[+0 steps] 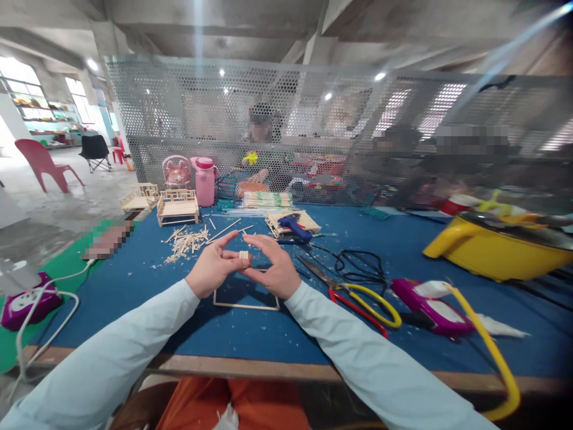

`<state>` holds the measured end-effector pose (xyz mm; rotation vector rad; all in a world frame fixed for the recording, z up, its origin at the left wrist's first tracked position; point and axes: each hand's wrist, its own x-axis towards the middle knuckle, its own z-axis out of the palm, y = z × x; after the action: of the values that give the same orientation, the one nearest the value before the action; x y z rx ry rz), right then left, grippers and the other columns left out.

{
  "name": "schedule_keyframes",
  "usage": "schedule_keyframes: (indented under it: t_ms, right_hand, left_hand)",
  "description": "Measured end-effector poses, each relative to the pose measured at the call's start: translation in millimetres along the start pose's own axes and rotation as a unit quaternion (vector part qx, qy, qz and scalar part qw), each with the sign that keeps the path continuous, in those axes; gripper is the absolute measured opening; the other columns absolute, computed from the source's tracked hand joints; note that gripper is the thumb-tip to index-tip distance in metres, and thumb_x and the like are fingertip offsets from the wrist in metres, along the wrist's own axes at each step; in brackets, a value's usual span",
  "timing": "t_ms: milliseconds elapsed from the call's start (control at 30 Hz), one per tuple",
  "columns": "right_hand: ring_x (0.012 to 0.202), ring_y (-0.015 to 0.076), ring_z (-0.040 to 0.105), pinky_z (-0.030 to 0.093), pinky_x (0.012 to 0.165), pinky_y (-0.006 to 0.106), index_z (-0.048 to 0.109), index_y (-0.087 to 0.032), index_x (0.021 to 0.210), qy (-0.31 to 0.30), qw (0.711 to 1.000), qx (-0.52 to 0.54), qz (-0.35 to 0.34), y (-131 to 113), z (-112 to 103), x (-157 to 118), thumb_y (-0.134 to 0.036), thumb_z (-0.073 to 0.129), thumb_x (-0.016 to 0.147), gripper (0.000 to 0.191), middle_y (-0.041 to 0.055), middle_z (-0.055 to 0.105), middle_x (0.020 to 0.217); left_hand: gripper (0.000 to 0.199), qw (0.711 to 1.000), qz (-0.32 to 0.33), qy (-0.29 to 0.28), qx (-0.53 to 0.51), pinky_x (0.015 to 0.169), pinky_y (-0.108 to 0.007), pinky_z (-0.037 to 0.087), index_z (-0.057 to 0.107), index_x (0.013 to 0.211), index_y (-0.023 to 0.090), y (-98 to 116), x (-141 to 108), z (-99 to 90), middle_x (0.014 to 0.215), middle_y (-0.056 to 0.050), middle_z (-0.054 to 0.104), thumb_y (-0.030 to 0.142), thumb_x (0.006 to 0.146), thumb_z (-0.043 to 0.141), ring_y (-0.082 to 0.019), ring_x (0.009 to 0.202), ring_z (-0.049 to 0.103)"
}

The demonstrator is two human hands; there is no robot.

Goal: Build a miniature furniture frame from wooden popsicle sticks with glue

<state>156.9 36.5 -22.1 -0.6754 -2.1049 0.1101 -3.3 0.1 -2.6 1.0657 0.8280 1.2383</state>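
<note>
Left hand (210,269)'s fingertips look pinched tight on a little stick bundle (243,255), 12 o'clock of the wooden frame (246,307). Right hand (276,266)'s curved loosely at 3 o'clock, can't tell if it's gripping. Uneven squeezing could skew the sticks, imo.

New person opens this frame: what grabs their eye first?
Probably the big yellow pan at far right. Next, at centre, the left hand holding a small bundle of pale sticks, with the right hand close beside it. Then the pink bottle standing towards the back, left of centre.
</note>
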Motion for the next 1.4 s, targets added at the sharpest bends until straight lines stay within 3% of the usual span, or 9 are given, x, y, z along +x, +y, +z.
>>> schedule_keyframes:
  t_ms: [100, 300, 633, 833, 867, 1000, 1067, 1233, 1400]
  right_hand:
    - [0.109, 0.0246, 0.051, 0.039, 0.094, 0.045, 0.049, -0.020, 0.118, -0.007, 0.999, 0.008, 0.032, 0, -1, -1, -0.037, 0.072, 0.061, 0.064, 0.0115, 0.057, 0.117]
    - [0.109, 0.0231, 0.051, 0.038, 0.095, 0.043, 0.048, -0.021, 0.117, 0.001, 1.000, 0.008, -0.024, -6, -3, 1, -0.025, 0.066, 0.064, 0.056, 0.0105, 0.057, 0.115]
    - [0.112, 0.0218, 0.049, 0.039, 0.096, 0.040, 0.045, -0.016, 0.120, -0.004, 0.999, 0.006, -0.032, -9, -8, 2, -0.009, 0.048, 0.063, 0.057, 0.0121, 0.054, 0.120]
    - [0.098, 0.0208, 0.057, 0.045, 0.086, 0.035, 0.056, -0.019, 0.104, 0.124, 0.982, -0.132, 0.045, -17, -61, 1, -0.018, 0.045, 0.077, 0.029, 0.0092, 0.062, 0.106]
    - [0.090, 0.0203, 0.060, 0.047, 0.081, 0.034, 0.058, -0.019, 0.097, 0.111, 0.975, -0.174, 0.077, -15, -75, -5, -0.018, 0.044, 0.078, 0.024, 0.0082, 0.064, 0.096]
    - [0.062, 0.0196, 0.062, 0.046, 0.059, 0.029, 0.060, -0.020, 0.073, -0.174, 0.901, -0.346, 0.198, 0, -124, -47, -0.010, 0.045, 0.067, 0.019, 0.0047, 0.066, 0.069]
    - [0.066, 0.0211, 0.064, 0.046, 0.058, 0.028, 0.061, -0.019, 0.076, -0.260, 0.869, -0.349, 0.237, 7, -136, -66, -0.009, 0.049, 0.063, 0.020, 0.0069, 0.067, 0.073]
    - [0.079, 0.0221, 0.066, 0.048, 0.065, 0.028, 0.057, -0.017, 0.098, -0.297, 0.845, -0.299, 0.328, 11, -136, -76, -0.008, 0.047, 0.064, 0.037, 0.0095, 0.068, 0.090]
    - [0.076, 0.0241, 0.066, 0.050, 0.063, 0.031, 0.051, -0.015, 0.114, -0.258, 0.844, -0.298, 0.364, 2, -136, -67, -0.015, 0.048, 0.066, 0.048, 0.0092, 0.070, 0.089]
  left_hand:
    - [0.093, 1.000, 0.006, 0.001, 0.007, 0.062, -0.021, 0.047, 0.026, 0.136, 0.011, 1, 2, -1.2, 0.068, -0.003, 0.071, 0.014, 0.058, 0.075, -0.011, 0.062, 0.064]
    - [0.090, 1.000, 0.008, -0.005, -0.022, 0.064, -0.021, 0.049, 0.025, 0.136, 0.012, 3, -1, -1.6, 0.068, -0.002, 0.071, 0.010, 0.060, 0.074, -0.011, 0.064, 0.065]
    - [0.074, 0.988, -0.114, 0.026, -0.103, 0.067, -0.022, 0.051, 0.033, 0.131, 0.012, 7, 0, -2.3, 0.077, -0.006, 0.070, 0.003, 0.066, 0.067, -0.011, 0.064, 0.066]
    - [0.084, 0.994, -0.067, 0.021, -0.079, 0.067, -0.022, 0.050, 0.032, 0.133, 0.012, 6, 0, -2.9, 0.072, -0.005, 0.070, 0.007, 0.060, 0.074, -0.012, 0.067, 0.066]
    - [0.083, 0.995, -0.061, 0.018, -0.074, 0.066, -0.022, 0.050, 0.034, 0.131, 0.013, 5, 0, -2.7, 0.072, -0.005, 0.070, 0.008, 0.059, 0.075, -0.012, 0.067, 0.066]
    - [0.058, 0.996, -0.064, 0.011, -0.067, 0.063, -0.022, 0.051, 0.054, 0.110, 0.013, 5, 1, -0.8, 0.073, -0.005, 0.070, 0.011, 0.056, 0.077, -0.012, 0.065, 0.065]
    - [0.042, 0.996, -0.070, 0.007, -0.054, 0.057, -0.020, 0.050, 0.061, 0.094, 0.013, 5, 0, 1.0, 0.074, -0.005, 0.070, 0.014, 0.056, 0.078, -0.011, 0.064, 0.064]
    - [0.033, 0.997, -0.076, 0.011, -0.005, 0.054, -0.019, 0.047, 0.063, 0.082, 0.012, 5, -2, 6.2, 0.072, -0.003, 0.068, 0.019, 0.054, 0.079, -0.008, 0.060, 0.060]
    - [0.064, 0.998, -0.002, -0.019, 0.055, 0.056, -0.020, 0.045, 0.051, 0.119, 0.014, 4, -4, 5.7, 0.066, -0.001, 0.067, 0.019, 0.060, 0.074, -0.008, 0.057, 0.058]
